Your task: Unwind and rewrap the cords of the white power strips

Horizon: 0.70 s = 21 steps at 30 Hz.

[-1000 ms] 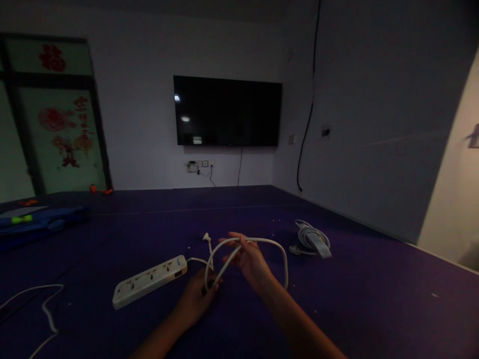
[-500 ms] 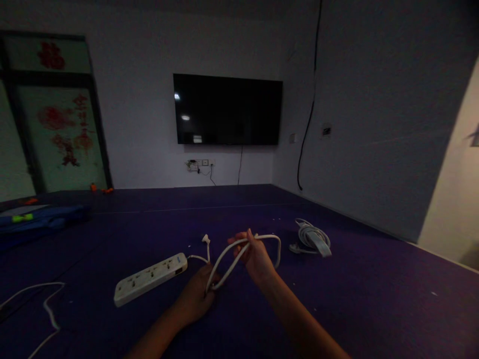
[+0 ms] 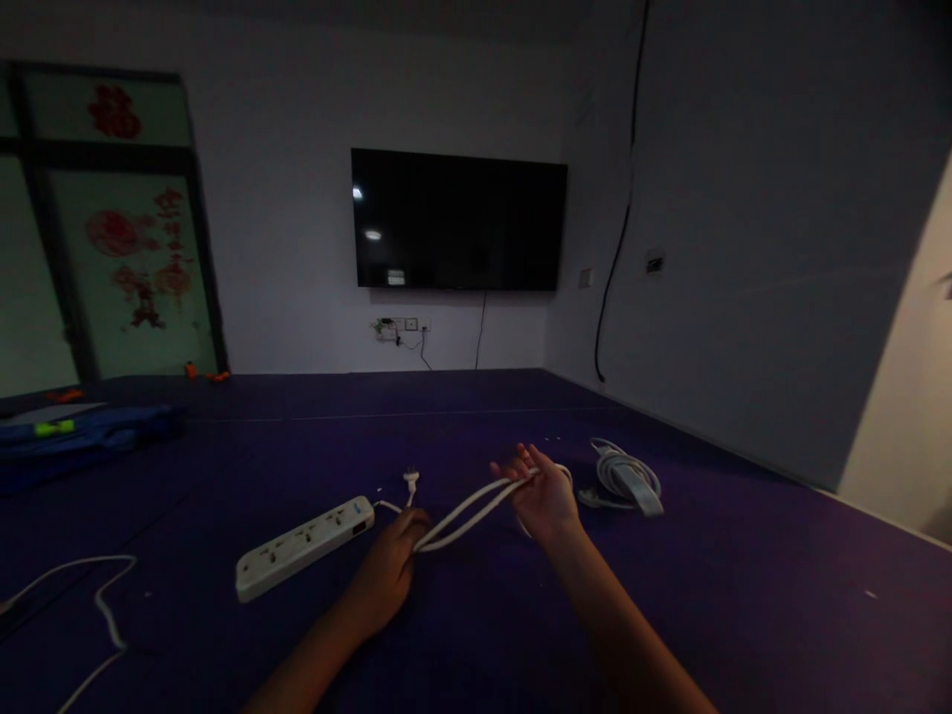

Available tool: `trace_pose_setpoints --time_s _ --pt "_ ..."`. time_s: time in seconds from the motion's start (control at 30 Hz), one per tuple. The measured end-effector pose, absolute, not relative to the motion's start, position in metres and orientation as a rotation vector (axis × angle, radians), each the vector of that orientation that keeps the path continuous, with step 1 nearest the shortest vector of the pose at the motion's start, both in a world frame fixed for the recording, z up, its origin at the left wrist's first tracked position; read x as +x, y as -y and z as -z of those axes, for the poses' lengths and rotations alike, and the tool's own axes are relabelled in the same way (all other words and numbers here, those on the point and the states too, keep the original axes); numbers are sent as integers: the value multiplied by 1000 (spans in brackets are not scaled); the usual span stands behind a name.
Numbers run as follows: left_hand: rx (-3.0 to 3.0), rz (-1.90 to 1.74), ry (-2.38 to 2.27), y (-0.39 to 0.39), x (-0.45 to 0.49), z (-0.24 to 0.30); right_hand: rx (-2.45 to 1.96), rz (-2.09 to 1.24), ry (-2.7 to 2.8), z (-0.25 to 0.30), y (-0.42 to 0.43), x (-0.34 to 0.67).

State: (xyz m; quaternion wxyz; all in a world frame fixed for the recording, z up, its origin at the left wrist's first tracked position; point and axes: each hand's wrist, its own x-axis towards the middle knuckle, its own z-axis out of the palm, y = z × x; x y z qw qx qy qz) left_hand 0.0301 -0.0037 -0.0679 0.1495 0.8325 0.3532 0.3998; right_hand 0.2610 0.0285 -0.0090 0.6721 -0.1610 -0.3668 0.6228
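Observation:
A looped white power cord (image 3: 470, 512) stretches between my two hands above the purple surface. My left hand (image 3: 396, 555) grips the near end of the loops, its fingers closed. At the other end, my right hand (image 3: 546, 496) holds the cord near thumb and palm, with some fingertips partly spread. Left of my left hand lies a white power strip (image 3: 306, 547), its sockets facing up. From its right end a short stretch of cord runs toward my left hand. The white plug (image 3: 411, 482) rests just beyond that hand.
A second cord, coiled and white (image 3: 627, 474), lies right of my right hand. At the left is a thin white cable (image 3: 104, 605), with folded blue cloth (image 3: 111, 432) behind it. A television (image 3: 459, 220) hangs on the far wall; a black cable (image 3: 617, 248) dangles at the right.
My right hand has moved right and slightly away, drawing the cord loops longer and flatter. My left hand has shifted slightly up. The view has turned a little left.

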Motion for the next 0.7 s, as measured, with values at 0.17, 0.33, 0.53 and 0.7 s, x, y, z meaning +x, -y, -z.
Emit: trace_pose_setpoints --time_s 0.17,0.33,0.53,0.7 --pt "2525 -1033 -976 4 26 67 -365 -1545 895 19 -37 269" --pt "2549 -952 -998 2 23 75 -431 -1819 992 27 -42 271" --pt "2396 -1394 -1483 -1 24 80 -574 -1966 1116 36 -39 265" --pt "1713 -1457 -1789 -3 19 79 -579 -1998 1290 40 -35 257"
